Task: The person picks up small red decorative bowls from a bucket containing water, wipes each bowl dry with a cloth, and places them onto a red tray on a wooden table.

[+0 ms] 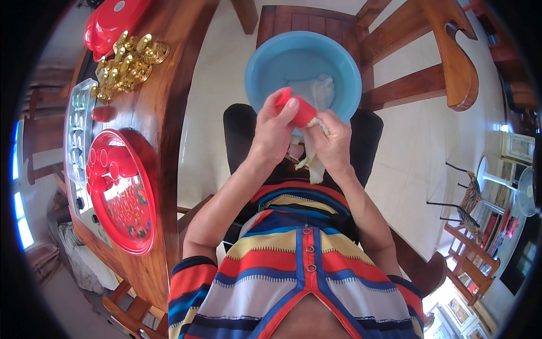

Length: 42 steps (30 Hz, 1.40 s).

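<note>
My left hand (273, 127) grips a small red cup (302, 111), with its thumb along the near side. My right hand (332, 137) holds a pale yellowish cloth (314, 165) and presses part of it against the cup's right end. The rest of the cloth dangles below that hand, over my lap. Just beyond both hands is a light blue plastic basin (254, 63) with water in it. A whitish cloth (324, 90) lies in the basin, partly behind the cup and my hands.
The basin stands on a wooden chair (292, 19). On the wooden table (146, 271) at left are a round red tray (149, 235) holding several red cups (114, 170), golden ornaments (127, 63), a clear plastic tray (76, 131) and red containers (116, 21). A wooden armrest (459, 84) juts in at upper right.
</note>
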Motion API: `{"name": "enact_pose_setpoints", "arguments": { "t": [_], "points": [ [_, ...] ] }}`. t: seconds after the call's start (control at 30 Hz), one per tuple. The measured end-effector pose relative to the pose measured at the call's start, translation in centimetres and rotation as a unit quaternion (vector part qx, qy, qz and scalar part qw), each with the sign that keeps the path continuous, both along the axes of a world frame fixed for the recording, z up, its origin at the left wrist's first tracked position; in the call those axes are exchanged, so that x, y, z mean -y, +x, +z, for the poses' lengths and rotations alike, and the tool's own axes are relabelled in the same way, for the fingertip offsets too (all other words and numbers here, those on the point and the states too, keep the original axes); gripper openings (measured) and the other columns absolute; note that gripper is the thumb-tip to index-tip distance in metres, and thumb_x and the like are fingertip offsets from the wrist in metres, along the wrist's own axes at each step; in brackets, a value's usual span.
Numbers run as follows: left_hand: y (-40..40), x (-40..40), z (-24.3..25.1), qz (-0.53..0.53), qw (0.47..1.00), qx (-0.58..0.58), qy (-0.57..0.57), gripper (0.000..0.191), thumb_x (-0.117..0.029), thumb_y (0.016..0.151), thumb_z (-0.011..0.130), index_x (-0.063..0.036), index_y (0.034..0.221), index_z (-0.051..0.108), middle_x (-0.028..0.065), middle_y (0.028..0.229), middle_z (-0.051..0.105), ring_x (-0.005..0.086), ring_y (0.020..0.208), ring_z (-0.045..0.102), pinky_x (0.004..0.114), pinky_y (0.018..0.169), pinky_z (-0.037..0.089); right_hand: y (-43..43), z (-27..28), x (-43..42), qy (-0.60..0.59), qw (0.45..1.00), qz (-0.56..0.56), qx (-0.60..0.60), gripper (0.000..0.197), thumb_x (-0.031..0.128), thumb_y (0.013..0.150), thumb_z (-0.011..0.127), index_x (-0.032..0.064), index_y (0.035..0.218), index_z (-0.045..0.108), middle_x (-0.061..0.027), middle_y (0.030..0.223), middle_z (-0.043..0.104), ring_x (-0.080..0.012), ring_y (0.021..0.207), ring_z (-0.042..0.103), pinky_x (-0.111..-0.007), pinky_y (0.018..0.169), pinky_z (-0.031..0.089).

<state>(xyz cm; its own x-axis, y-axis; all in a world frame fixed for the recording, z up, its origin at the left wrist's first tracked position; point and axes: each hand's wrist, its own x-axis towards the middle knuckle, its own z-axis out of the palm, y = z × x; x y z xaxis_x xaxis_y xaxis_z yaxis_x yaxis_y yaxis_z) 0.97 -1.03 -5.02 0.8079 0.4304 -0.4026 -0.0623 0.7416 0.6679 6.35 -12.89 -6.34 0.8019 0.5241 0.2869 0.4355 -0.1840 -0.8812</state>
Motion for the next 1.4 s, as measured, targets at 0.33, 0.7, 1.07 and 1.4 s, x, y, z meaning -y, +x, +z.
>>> {"name": "enact_pose_setpoints", "arguments": {
  "t": [0.33, 0.7, 1.07, 1.4],
  "points": [
    [-0.1, -0.7, 0.2, -0.034, 0.998, 0.054, -0.023, 0.04, -0.014, 0.092, 0.051, -0.0041, 0.128, 0.036, 0.0133, 0.111, 0.053, 0.0219, 0.103, 0.053, 0.042, 0.091, 0.043, 0.2, 0.9, 0.2, 0.194, 0.777, 0.011, -0.599, 0.018, 0.015, 0.085, 0.06, 0.0007, 0.095, 0.06, -0.0036, 0.077, 0.061, -0.0133, 0.062, 0.059, -0.024, 0.056, 0.048],
    [0.0, 0.4, 0.3, -0.027, 0.999, 0.031, 0.017, 0.038, -0.009, 0.087, 0.058, -0.0043, 0.122, 0.044, 0.0161, 0.109, 0.056, 0.0228, 0.1, 0.056, 0.037, 0.09, 0.044, -0.8, 0.9, 0.1, -0.003, 0.99, -0.033, -0.139, 0.009, 0.003, 0.076, 0.064, 0.0028, 0.084, 0.059, -0.0075, 0.076, 0.061, -0.0163, 0.063, 0.061, -0.03, 0.057, 0.048],
    [-0.6, -0.5, 0.9, -0.094, 0.995, 0.03, -0.005, 0.044, -0.018, 0.088, 0.058, -0.0077, 0.127, 0.04, 0.0117, 0.119, 0.052, 0.0242, 0.109, 0.051, 0.041, 0.094, 0.041, 0.0, 1.5, 0.3, 0.174, 0.806, -0.016, -0.566, 0.022, 0.019, 0.081, 0.064, 0.0046, 0.094, 0.053, -0.0062, 0.074, 0.06, -0.0133, 0.059, 0.059, -0.027, 0.05, 0.051],
    [-0.3, 0.0, 0.2, -0.081, 0.995, -0.023, 0.057, 0.041, -0.025, 0.085, 0.063, -0.0009, 0.116, 0.051, 0.0109, 0.104, 0.058, 0.0209, 0.102, 0.054, 0.035, 0.088, 0.042, 0.5, 2.0, 0.5, -0.063, 0.992, -0.052, -0.095, 0.02, 0.01, 0.073, 0.066, -0.0027, 0.084, 0.056, -0.0093, 0.068, 0.061, -0.0131, 0.062, 0.059, -0.029, 0.057, 0.046]
  ]
}}
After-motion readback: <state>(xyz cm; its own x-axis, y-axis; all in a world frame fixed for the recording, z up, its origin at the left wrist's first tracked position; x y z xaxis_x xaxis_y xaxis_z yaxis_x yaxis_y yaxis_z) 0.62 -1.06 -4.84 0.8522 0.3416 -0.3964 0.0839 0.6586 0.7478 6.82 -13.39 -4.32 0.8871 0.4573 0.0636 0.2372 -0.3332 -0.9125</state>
